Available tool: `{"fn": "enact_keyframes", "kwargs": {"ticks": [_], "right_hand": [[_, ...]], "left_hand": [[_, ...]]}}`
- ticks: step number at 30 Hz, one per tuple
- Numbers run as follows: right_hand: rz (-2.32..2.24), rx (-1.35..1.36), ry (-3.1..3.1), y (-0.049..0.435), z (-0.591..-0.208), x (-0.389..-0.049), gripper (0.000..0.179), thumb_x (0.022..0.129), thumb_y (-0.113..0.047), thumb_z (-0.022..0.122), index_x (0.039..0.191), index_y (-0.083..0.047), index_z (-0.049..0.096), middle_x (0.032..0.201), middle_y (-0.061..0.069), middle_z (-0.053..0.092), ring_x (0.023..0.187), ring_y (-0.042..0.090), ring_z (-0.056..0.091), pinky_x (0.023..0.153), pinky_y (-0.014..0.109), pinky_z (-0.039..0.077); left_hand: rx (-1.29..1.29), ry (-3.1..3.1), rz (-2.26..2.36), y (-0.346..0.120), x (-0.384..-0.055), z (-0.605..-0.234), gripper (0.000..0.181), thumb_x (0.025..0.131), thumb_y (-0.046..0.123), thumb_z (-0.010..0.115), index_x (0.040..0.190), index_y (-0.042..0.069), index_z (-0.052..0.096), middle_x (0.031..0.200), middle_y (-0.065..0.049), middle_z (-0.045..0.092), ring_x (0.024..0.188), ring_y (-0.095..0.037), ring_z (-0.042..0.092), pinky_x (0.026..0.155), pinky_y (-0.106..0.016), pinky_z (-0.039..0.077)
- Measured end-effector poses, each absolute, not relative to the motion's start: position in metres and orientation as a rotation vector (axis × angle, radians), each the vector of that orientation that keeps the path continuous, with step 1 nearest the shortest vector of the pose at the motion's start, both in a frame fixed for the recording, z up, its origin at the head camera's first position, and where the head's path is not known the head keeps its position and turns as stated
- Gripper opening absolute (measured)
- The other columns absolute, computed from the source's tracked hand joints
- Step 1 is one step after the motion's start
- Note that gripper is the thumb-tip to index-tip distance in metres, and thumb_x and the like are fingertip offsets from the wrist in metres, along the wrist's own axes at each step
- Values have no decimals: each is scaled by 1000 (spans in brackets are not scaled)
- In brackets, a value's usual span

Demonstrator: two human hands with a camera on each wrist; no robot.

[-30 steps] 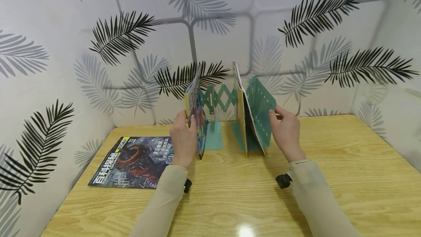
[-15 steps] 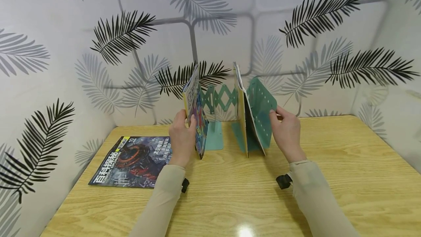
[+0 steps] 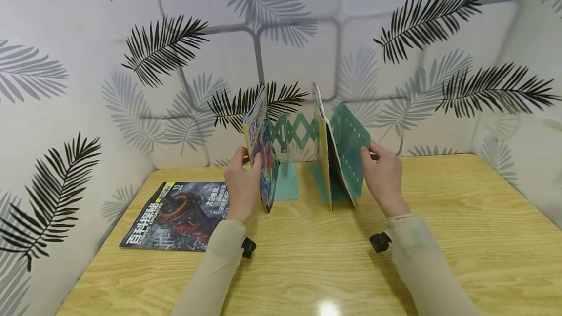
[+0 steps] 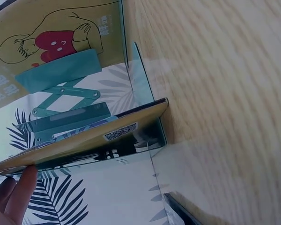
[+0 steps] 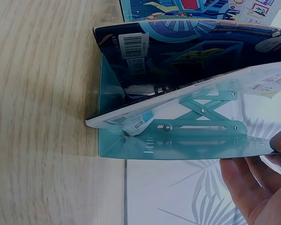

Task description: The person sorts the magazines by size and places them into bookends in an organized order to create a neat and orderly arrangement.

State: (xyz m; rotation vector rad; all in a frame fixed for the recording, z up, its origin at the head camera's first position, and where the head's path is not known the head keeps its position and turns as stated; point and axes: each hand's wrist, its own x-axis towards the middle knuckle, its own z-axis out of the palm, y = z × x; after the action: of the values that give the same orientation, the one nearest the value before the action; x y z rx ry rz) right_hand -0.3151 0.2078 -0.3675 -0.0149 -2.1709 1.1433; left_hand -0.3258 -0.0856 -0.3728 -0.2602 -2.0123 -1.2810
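My left hand [image 3: 243,184] grips the near edge of a colourful magazine [image 3: 266,160] that stands upright at the left of a teal extendable bookend [image 3: 350,152]. In the left wrist view the fingers [image 4: 22,194] lie against this magazine's outer side. My right hand [image 3: 384,174] pinches the free edge of the bookend's perforated right end plate, thumb on one side and fingers on the other. Inside that plate lean thin booklets [image 3: 324,160], spread apart at the bottom. The right wrist view shows a dark cover with a barcode [image 5: 133,46] among them. Riveted lattice arms [image 3: 300,130] span the middle.
A magazine with a dark space-themed cover [image 3: 180,216] lies flat on the wooden table [image 3: 316,252], left of my left hand. Behind the table's back edge rises a wall [image 3: 298,57] covered in a leaf pattern.
My left hand has shifted slightly left, and the magazine's near top edge has tilted left with it, showing more of its cover. The right hand keeps its hold on the end plate.
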Motion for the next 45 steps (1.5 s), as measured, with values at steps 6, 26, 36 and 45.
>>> {"fn": "enact_keyframes", "kwargs": {"ticks": [6, 26, 36, 45], "right_hand": [[1143, -13, -2175, 208, -368, -315, 31, 100, -21, 54, 120, -6, 72, 107, 16, 71, 92, 33, 69, 76, 49, 55], [1151, -8, -2192, 208, -369, -315, 32, 101, -24, 52, 122, -8, 71, 107, 16, 71, 92, 33, 68, 76, 49, 55], [1157, -16, -2196, 208, -369, -315, 32, 101, -24, 52, 122, -8, 71, 106, 16, 71, 92, 33, 68, 76, 50, 55], [1162, -3, -2186, 208, -366, -314, 33, 101, -23, 52, 125, -8, 69, 108, 15, 71, 94, 33, 68, 74, 48, 55]], "left_hand": [[-247, -2011, -1300, -85, -324, -371, 13, 96, 21, 65, 100, 9, 65, 97, -6, 70, 97, -22, 65, 79, -42, 54], [-359, -2067, -1279, -95, -313, -383, 31, 96, 41, 63, 105, 11, 66, 103, -4, 67, 98, -20, 65, 81, -42, 54], [-475, -2063, -1153, -104, -302, -385, 22, 101, 27, 58, 107, 8, 65, 106, -7, 67, 100, -21, 65, 68, -36, 58], [-404, -2098, -1124, -114, -282, -376, 20, 101, 21, 59, 109, 3, 66, 105, -10, 68, 99, -23, 66, 65, -39, 57]]}}
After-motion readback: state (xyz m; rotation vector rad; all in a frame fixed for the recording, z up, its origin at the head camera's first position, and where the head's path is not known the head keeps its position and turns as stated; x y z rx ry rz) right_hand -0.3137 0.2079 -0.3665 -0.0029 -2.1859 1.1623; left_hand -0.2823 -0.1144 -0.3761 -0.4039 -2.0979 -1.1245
